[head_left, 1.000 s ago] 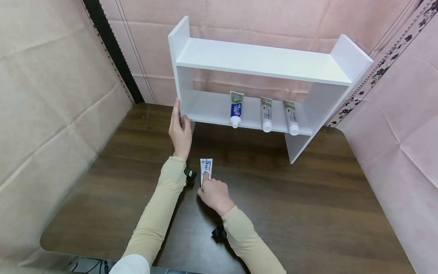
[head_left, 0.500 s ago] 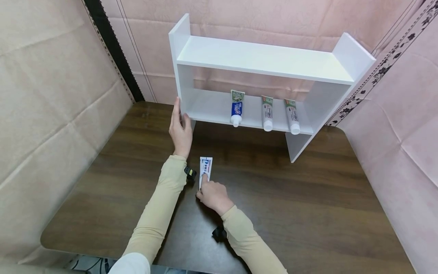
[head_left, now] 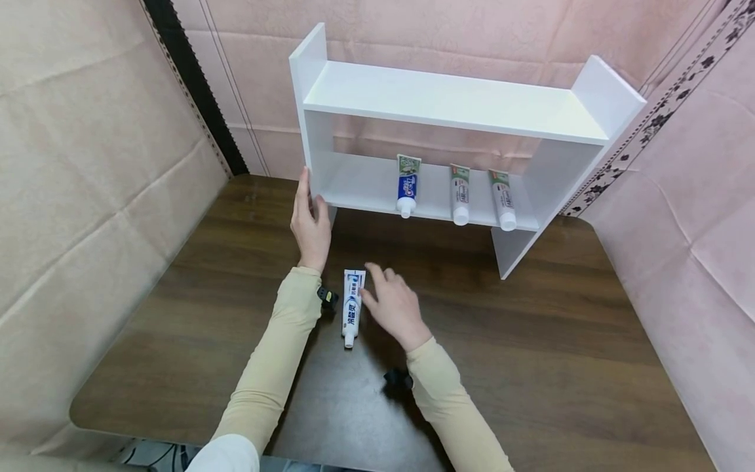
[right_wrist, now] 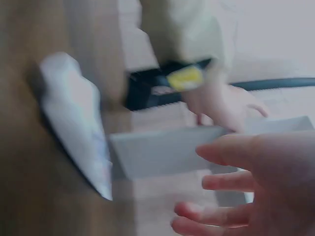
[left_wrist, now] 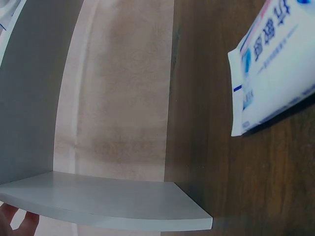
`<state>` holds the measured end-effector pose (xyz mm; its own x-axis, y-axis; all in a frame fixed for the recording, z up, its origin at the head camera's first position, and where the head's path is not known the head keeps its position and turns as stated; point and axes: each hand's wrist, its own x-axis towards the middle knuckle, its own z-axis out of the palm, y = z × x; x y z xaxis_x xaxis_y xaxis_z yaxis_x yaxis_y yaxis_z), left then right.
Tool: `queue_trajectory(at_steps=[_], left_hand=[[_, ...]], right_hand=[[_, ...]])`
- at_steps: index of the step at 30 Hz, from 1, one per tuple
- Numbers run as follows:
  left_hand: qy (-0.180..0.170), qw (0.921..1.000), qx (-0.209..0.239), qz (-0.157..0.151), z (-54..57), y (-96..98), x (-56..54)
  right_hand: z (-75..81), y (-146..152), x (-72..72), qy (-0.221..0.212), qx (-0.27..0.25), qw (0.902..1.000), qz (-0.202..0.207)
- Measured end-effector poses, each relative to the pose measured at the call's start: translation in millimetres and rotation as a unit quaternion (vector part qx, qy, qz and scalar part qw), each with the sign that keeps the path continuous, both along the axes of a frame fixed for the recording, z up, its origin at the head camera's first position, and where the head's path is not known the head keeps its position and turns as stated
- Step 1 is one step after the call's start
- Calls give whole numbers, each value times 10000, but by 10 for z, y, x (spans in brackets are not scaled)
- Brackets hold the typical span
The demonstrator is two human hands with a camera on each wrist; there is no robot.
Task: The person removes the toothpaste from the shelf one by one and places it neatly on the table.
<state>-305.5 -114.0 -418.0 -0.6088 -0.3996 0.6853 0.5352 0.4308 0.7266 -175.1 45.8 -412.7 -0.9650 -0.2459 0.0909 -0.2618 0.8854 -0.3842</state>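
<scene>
A white toothpaste tube (head_left: 352,305) with blue lettering lies on the brown table, its cap toward the person. Just to its right, my right hand (head_left: 396,307) hovers with spread fingers and holds nothing. In the right wrist view the tube (right_wrist: 76,118) looks blurred, apart from the fingers (right_wrist: 226,182). My left hand (head_left: 311,229) rests against the outer left side panel of a white two-tier shelf (head_left: 454,98), fingers pointing up. Its fingertips (left_wrist: 27,223) show at the panel in the left wrist view. The lower tier bears a blue-and-green toothpaste tube (head_left: 407,187) and two white-and-green tubes (head_left: 460,195).
Pink cloth (head_left: 472,33) hangs behind the shelf, and pale cloth (head_left: 88,196) covers the left side. The wooden table (head_left: 560,367) extends to the right of the right arm. Cables (head_left: 162,455) show below the table's front edge.
My right index finger was on the near half of the white tube; the hand has lifted off and moved up and right, fingers spreading. The left hand stays on the shelf's side.
</scene>
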Motion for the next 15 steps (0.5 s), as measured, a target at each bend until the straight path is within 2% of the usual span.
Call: queue_trajectory(at_steps=[9,15], left_hand=[[-42,10000,-3,0,11,7,25],[-78,10000,28,31,12,8,20]], right_hand=[[431,251,-122,1152,-591,9911,-304],[631,342,-256,1473,-614,9853,-613]])
